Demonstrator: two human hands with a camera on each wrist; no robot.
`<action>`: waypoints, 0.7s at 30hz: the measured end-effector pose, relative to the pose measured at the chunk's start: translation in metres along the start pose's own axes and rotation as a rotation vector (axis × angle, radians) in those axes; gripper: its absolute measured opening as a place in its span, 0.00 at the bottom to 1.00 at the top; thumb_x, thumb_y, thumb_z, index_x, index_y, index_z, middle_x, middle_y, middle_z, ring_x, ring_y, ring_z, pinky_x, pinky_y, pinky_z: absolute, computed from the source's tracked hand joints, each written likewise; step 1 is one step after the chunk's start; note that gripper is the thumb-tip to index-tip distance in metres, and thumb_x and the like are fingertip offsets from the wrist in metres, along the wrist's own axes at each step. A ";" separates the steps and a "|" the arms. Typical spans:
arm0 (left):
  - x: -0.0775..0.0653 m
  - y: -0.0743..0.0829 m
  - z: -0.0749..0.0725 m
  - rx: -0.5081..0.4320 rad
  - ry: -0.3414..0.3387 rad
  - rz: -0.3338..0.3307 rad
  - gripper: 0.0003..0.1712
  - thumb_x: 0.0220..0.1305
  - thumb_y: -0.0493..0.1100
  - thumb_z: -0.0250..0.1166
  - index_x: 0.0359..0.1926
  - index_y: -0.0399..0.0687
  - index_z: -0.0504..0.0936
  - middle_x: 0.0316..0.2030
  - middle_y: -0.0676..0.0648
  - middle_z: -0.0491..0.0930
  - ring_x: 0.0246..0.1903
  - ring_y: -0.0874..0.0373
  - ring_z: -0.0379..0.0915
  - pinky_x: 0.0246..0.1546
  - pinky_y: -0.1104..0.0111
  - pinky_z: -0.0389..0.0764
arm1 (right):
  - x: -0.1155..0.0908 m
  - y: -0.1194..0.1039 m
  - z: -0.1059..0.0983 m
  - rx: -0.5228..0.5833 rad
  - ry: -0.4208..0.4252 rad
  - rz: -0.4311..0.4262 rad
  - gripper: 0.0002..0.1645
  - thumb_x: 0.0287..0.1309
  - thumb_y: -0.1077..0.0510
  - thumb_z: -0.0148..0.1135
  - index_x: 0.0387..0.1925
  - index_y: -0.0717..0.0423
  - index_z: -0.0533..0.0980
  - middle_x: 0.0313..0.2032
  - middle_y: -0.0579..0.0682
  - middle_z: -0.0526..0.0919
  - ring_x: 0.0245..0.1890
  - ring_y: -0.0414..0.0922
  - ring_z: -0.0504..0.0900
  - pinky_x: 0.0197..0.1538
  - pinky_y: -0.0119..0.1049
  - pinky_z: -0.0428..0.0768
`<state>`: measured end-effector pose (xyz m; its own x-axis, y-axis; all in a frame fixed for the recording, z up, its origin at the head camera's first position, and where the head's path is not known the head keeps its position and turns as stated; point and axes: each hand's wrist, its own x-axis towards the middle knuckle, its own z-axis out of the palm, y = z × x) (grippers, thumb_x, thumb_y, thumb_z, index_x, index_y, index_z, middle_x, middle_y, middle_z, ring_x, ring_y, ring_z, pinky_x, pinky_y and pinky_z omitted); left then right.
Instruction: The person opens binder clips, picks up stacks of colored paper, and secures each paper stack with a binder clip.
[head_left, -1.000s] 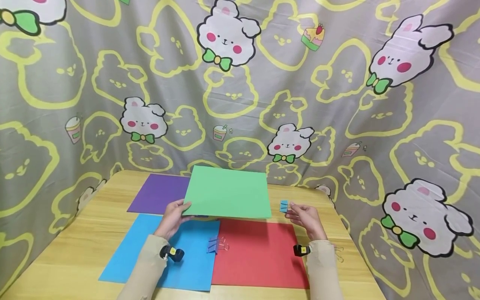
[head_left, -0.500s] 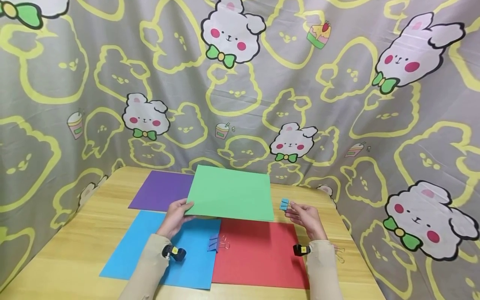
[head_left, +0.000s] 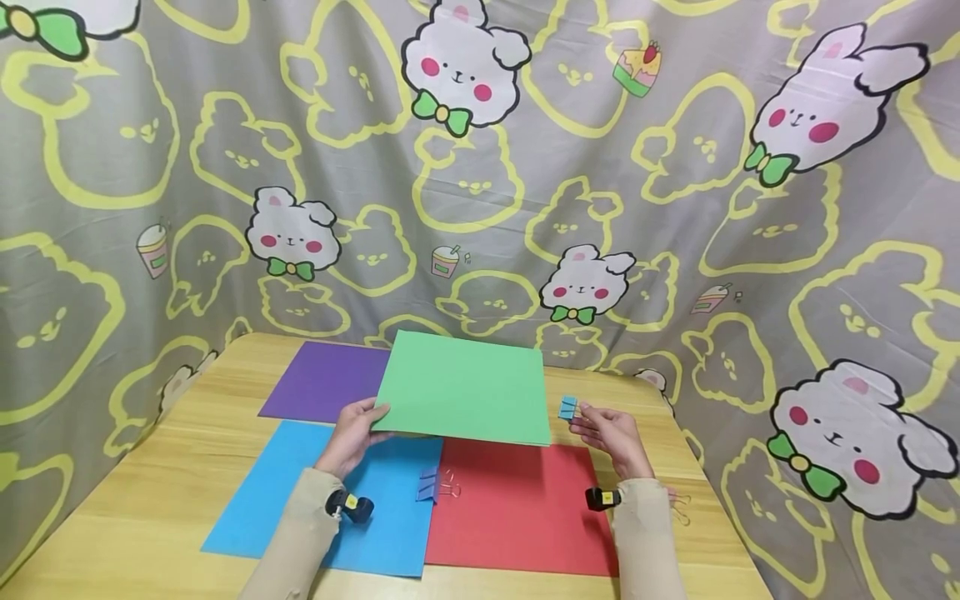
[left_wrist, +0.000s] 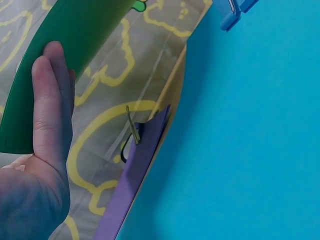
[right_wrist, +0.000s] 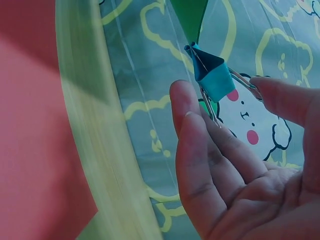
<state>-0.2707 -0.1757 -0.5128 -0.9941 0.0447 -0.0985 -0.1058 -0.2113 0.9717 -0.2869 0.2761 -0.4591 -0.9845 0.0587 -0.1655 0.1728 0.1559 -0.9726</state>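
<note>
My left hand (head_left: 354, 435) grips green paper (head_left: 465, 387) near its left front corner, thumb on top and fingers beneath. The paper is raised over the table, and its front right corner shows a doubled edge. From the left wrist, the extended fingers (left_wrist: 47, 105) lie along the paper's underside. My right hand (head_left: 611, 437) pinches a light-blue binder clip (head_left: 568, 407) by its wire handles, just right of the green paper. In the right wrist view the clip's (right_wrist: 216, 80) mouth points away from the palm, thumb on one handle and fingertips at the other.
Blue paper (head_left: 255, 508) and red paper (head_left: 517, 508) lie side by side, with a purple binder clip (head_left: 427, 485) at their seam. Purple paper (head_left: 322, 383) lies behind. Wire handles (head_left: 680, 507) show beside the right sleeve. A patterned curtain (head_left: 480, 208) surrounds the wooden table (head_left: 135, 508).
The green paper and left hand have shifted slightly right, bringing its right edge closer to the light-blue clip. The right hand keeps its pinch on the clip, and the head view has tilted a little.
</note>
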 end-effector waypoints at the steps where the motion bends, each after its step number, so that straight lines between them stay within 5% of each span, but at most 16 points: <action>1: 0.000 0.000 0.000 0.002 -0.001 0.000 0.29 0.81 0.43 0.55 0.72 0.28 0.66 0.42 0.55 0.85 0.41 0.66 0.86 0.46 0.68 0.88 | 0.000 0.000 0.000 0.003 -0.001 0.001 0.35 0.71 0.44 0.64 0.61 0.71 0.75 0.42 0.53 0.92 0.38 0.39 0.92 0.47 0.33 0.89; 21: -0.001 0.000 0.003 -0.004 0.005 -0.002 0.28 0.80 0.42 0.55 0.71 0.27 0.67 0.42 0.55 0.86 0.40 0.65 0.87 0.46 0.68 0.88 | 0.005 0.004 0.000 0.007 -0.002 -0.017 0.35 0.72 0.43 0.63 0.60 0.73 0.75 0.37 0.49 0.92 0.35 0.37 0.91 0.46 0.34 0.89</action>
<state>-0.2698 -0.1728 -0.5120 -0.9940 0.0401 -0.1018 -0.1081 -0.2148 0.9707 -0.2915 0.2770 -0.4638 -0.9874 0.0537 -0.1491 0.1556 0.1500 -0.9764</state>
